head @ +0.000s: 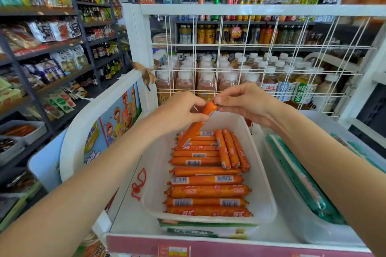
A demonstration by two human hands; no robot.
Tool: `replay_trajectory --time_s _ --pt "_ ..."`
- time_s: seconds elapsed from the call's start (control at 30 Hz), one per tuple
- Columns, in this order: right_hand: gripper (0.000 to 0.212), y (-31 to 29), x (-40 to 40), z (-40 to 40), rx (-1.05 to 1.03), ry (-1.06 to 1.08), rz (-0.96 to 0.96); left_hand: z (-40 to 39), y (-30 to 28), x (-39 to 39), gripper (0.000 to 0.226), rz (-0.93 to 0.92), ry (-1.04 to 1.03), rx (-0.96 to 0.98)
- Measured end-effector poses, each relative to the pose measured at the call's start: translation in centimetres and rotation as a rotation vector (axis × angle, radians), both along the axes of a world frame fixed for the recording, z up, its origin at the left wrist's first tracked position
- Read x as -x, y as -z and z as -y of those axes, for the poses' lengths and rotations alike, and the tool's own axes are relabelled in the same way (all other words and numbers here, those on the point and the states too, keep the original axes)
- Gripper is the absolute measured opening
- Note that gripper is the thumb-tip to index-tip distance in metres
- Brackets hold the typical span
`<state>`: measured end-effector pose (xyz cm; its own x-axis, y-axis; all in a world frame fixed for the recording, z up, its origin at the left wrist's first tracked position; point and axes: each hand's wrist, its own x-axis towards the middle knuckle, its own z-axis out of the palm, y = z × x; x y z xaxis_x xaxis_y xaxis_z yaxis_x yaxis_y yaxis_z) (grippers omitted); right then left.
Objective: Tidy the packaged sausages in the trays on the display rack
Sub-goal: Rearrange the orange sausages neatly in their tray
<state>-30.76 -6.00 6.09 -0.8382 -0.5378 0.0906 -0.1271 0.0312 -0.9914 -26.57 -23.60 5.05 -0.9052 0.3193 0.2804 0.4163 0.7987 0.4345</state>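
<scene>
Filling the frame's centre and upper right: white display rack (208, 9) w/ wire-grid back panel (261, 64); bottled drinks (206, 81) visible behind the grid. Dark store shelving (41, 52) w/ snack packets, upper left and along the top.

Item 1: white plastic tray (262, 175), lower centre, sitting on the rack shelf. Holds orange packaged sausages (206, 191), approx. a dozen lying crosswise in a stack running from near edge toward the far end; three more (230, 148) lie lengthwise at the tray's right side, touching the crosswise ones.

Item 2: second white tray (292, 215), lower right, just beside item 1; holds long green-wrapped packs (300, 181), partly hidden by the right forearm.

Item 3: cartoon-printed side panel (117, 119), left of centre, inside the rack's rounded white side frame.

Item 4: green/white carton (206, 228) under the near edge of item 1, label blurred.

Item 5: left hand (179, 110), centre frame, fingers curled round the mid-part of one raised sausage (200, 121).

Item 6: right hand (246, 103), centre, thumb and fingertips pinching that sausage's top end.

Item 7: the raised sausage, tilted, upper end up-right, lower end down over the far end of the stack in item 1; contact w/ stack unclear.

Item 8: red cord (137, 183) on the shelf, left of item 1.
</scene>
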Motion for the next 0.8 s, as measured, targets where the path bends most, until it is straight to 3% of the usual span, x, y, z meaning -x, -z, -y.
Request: replay_trajectory --time_s 0.27,0.37,0.43,0.53,0.67,0.8 --pt "0.01 0.3 0.1 0.1 0.08 0.034 -0.031 0.3 0.0 0.3 0.01 -0.029 0.005 -0.071" --pt "0.014 0.2 0.0 -0.4 -0.126 0.091 -0.246 0.5 -0.6 0.9 0.015 -0.018 -0.114 -0.389" --pt "0.033 0.3 -0.4 -0.7 -0.37 0.025 -0.37 0.8 -1.2 1.4 0.018 0.057 -0.224 -0.708" --pt "0.059 1.1 -1.2 0.1 -0.444 -0.121 -0.398 1.1 -1.5 2.0 0.022 0.143 -0.311 -0.938" --pt "0.058 2.0 -1.5 1.0 -0.395 -0.039 -0.498 0.8 -1.3 2.4 0.025 0.211 -0.34 -1.017" --pt "0.038 1.9 -1.4 1.1 -0.315 0.078 -0.522 -0.4 -0.9 1.5 0.031 0.379 -0.238 -0.893"
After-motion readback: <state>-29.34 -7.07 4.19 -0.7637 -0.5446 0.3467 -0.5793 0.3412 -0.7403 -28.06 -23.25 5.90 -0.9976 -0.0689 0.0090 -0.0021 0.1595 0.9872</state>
